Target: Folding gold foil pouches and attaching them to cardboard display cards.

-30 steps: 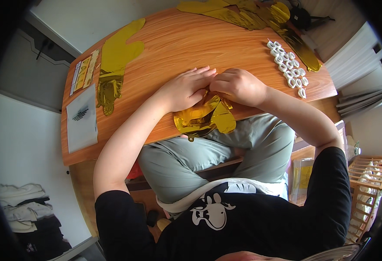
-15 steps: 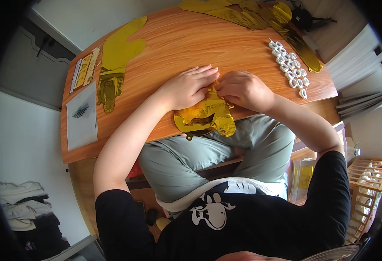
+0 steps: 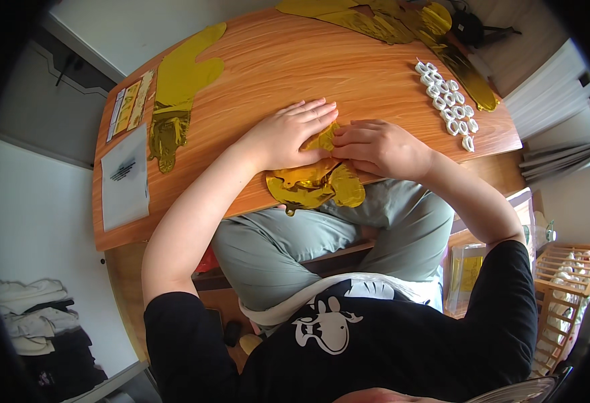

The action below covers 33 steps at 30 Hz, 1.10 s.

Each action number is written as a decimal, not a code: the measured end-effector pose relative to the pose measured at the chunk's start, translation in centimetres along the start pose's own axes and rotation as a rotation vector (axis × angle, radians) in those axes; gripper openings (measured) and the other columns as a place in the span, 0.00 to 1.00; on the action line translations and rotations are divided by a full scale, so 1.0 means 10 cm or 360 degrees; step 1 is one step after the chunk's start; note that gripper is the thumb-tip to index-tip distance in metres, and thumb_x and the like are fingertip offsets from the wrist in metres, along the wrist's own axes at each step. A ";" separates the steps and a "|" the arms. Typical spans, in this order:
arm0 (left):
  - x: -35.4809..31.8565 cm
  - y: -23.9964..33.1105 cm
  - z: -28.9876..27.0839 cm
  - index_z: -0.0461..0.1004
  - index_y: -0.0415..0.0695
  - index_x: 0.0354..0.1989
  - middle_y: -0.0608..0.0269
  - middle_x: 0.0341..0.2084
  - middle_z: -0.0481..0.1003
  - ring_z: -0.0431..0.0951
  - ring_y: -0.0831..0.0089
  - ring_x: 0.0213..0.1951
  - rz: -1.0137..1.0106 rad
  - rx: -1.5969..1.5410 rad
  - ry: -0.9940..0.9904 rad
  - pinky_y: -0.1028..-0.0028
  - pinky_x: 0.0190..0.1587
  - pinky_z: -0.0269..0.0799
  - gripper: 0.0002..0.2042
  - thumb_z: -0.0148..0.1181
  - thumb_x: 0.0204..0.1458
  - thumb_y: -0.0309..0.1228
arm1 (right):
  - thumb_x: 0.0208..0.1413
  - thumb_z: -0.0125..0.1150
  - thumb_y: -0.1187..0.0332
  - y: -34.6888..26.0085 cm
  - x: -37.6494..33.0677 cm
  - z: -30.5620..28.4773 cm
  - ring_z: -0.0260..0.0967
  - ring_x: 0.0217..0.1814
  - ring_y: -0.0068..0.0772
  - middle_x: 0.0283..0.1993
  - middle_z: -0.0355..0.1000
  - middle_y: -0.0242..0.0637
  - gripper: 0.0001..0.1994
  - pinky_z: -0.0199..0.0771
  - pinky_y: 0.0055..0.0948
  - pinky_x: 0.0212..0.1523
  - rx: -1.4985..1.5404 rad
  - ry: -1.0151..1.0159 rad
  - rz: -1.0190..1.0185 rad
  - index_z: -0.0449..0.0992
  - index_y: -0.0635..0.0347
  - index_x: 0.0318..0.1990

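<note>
A crinkled gold foil balloon (image 3: 303, 193), uninflated, lies at the table's front edge and hangs a little over my lap. My left hand (image 3: 291, 137) rests flat on its left side, fingers stretched out toward the far right and thumb pointing right across the foil. On the other side my right hand (image 3: 387, 149) is closed, fingertips and thumb pinching the foil near its middle. The part of the balloon under my left palm is hidden.
Another flat gold foil balloon (image 3: 189, 77) lies at the left, beside a printed card strip (image 3: 129, 106) and a white sheet with dark thin pieces (image 3: 125, 191). Several small white rolls (image 3: 448, 101) sit at the right. More gold foil (image 3: 382, 25) spreads along the far edge.
My right hand has slid slightly nearer to me along the foil, and its fingers lie flatter. The balloon's lower part has shifted and creased differently. My left hand stays nearly in place.
</note>
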State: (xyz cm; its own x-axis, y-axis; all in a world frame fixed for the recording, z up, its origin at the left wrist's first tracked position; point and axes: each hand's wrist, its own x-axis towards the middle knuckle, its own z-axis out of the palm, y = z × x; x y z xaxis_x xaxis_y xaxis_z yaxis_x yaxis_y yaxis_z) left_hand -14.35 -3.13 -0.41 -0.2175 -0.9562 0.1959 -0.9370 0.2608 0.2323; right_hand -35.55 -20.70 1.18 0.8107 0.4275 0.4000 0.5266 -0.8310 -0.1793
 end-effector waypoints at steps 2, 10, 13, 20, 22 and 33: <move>-0.01 0.01 -0.02 0.58 0.44 0.77 0.53 0.76 0.58 0.55 0.57 0.78 -0.0014 0.0001 -0.0030 0.56 0.79 0.50 0.42 0.67 0.57 0.49 | 0.50 0.74 0.66 -0.01 -0.01 -0.01 0.78 0.57 0.48 0.52 0.79 0.43 0.21 0.77 0.49 0.63 0.0051 0.0035 -0.0032 0.80 0.61 0.52; 0.00 0.02 -0.03 0.57 0.43 0.77 0.52 0.77 0.56 0.54 0.56 0.78 -0.0034 0.0053 -0.0067 0.56 0.79 0.48 0.51 0.67 0.51 0.62 | 0.48 0.74 0.66 -0.05 -0.11 0.03 0.77 0.60 0.46 0.54 0.79 0.43 0.21 0.76 0.49 0.65 0.0098 0.0021 0.0028 0.82 0.62 0.51; 0.00 0.03 -0.04 0.57 0.42 0.77 0.52 0.77 0.56 0.53 0.56 0.78 -0.0024 0.0106 -0.0087 0.57 0.79 0.47 0.54 0.65 0.49 0.68 | 0.48 0.74 0.67 -0.06 -0.11 0.03 0.77 0.60 0.46 0.54 0.79 0.43 0.21 0.75 0.49 0.66 0.0106 0.0026 0.0064 0.82 0.62 0.51; -0.01 0.09 -0.10 0.47 0.43 0.80 0.49 0.79 0.50 0.47 0.55 0.80 -0.0035 0.0104 -0.0219 0.54 0.80 0.43 0.63 0.77 0.39 0.61 | 0.51 0.71 0.69 -0.05 -0.12 0.10 0.77 0.58 0.48 0.54 0.79 0.44 0.17 0.74 0.46 0.66 0.0211 0.0080 0.0109 0.83 0.62 0.49; -0.01 0.09 -0.12 0.46 0.44 0.80 0.49 0.79 0.49 0.46 0.55 0.80 -0.0016 0.0106 -0.0234 0.55 0.80 0.43 0.65 0.78 0.37 0.60 | 0.52 0.71 0.68 -0.06 -0.13 0.13 0.77 0.57 0.48 0.53 0.79 0.43 0.15 0.76 0.44 0.62 0.0191 0.0116 0.0137 0.83 0.62 0.47; 0.10 0.10 -0.26 0.46 0.46 0.81 0.51 0.79 0.49 0.46 0.56 0.80 -0.0012 0.0404 -0.0272 0.51 0.80 0.41 0.66 0.77 0.35 0.62 | 0.58 0.65 0.68 -0.08 -0.13 0.13 0.76 0.57 0.46 0.53 0.79 0.40 0.11 0.78 0.41 0.57 0.0122 0.0193 0.0259 0.83 0.59 0.47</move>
State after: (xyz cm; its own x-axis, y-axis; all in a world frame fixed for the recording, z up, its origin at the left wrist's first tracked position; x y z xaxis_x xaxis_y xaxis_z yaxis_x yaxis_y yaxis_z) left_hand -14.83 -3.51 2.47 -0.2329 -0.9721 0.0268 -0.9724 0.2326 -0.0169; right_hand -36.71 -20.09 -0.37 0.8525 0.2400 0.4644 0.4129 -0.8540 -0.3165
